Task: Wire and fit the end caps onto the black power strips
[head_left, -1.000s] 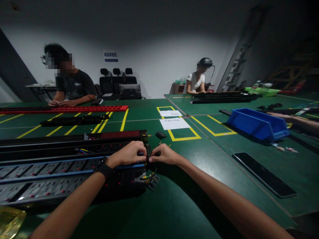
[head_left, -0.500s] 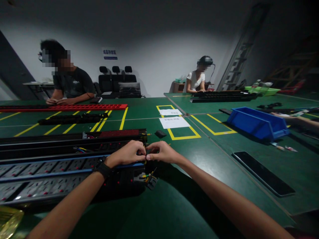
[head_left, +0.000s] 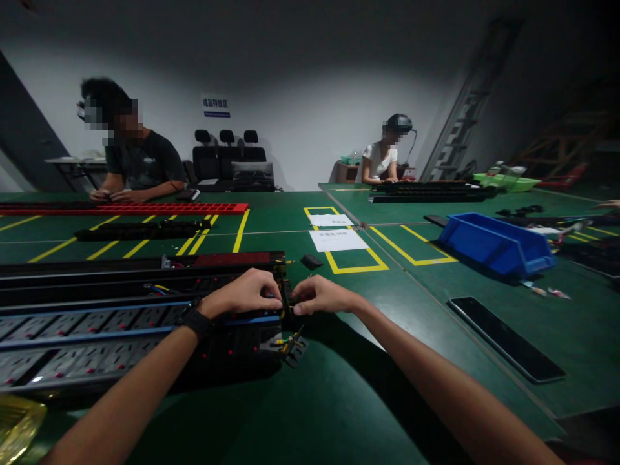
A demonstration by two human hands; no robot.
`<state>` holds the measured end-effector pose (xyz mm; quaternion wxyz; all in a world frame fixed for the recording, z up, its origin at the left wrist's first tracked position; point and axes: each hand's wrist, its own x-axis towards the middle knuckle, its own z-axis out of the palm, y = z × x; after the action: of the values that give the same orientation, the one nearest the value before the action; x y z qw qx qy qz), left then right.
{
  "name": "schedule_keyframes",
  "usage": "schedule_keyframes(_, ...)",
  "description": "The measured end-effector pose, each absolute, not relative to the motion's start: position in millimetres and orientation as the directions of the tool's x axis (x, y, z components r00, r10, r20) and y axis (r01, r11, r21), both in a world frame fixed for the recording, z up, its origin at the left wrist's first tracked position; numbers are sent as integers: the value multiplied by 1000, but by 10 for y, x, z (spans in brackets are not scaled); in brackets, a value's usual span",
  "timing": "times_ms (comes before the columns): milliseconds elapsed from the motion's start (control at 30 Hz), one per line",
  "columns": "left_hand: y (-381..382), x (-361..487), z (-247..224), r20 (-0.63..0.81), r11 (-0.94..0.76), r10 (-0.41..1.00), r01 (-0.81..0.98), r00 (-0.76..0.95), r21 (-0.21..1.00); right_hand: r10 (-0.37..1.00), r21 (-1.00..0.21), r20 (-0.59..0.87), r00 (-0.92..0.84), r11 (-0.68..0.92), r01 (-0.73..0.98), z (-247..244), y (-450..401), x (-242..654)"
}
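Long black rail assemblies with rows of socket plates (head_left: 121, 326) lie on the green table at the left. My left hand (head_left: 249, 292) rests at the right end of a blue-edged rail, its thumb and fingers pressed together at the rail's tip. Just right of it, my right hand (head_left: 320, 296) pinches a small dark part (head_left: 289, 303) at the rail end; its outline is hard to make out. Below the hands, a black end piece (head_left: 294, 347) with yellow and green wires sticks out from the nearer rail. A small black block (head_left: 310, 261) lies behind my right hand.
A blue bin (head_left: 494, 244) and a black phone (head_left: 506, 339) are at the right. White paper sheets (head_left: 339, 240) lie mid-table. A red rail (head_left: 194, 208) runs along the far left. Two people sit across the table; another hand shows at the right edge. Yellow film is at lower left.
My right hand has shifted slightly right, widening the gap between my hands. My left hand has moved a little left. The other person's arm at the right edge has mostly withdrawn.
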<state>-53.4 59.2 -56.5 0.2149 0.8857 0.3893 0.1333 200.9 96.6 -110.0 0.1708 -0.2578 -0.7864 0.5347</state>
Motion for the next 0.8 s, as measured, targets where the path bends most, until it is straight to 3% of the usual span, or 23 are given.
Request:
schedule_keyframes(267,568,-449,-652,84,-636,732,633,677,441,629,-836,106,-771,476,273,-1189,847,1858)
schedule_keyframes(567,539,-463,-574,46,-615,736,639,675,462,585,-884,58,-809,407,231,-1134,940,1976)
schedule_keyframes(667,564,-492,-545,148,-599,783,668,604,443,706,-926,92,-702,319,199,-1146,1064,2064)
schedule_keyframes(800,630,-506,-615,257,-515,857,766,447,385,847,-914,215,-487,350,206,-1265,1135,1999)
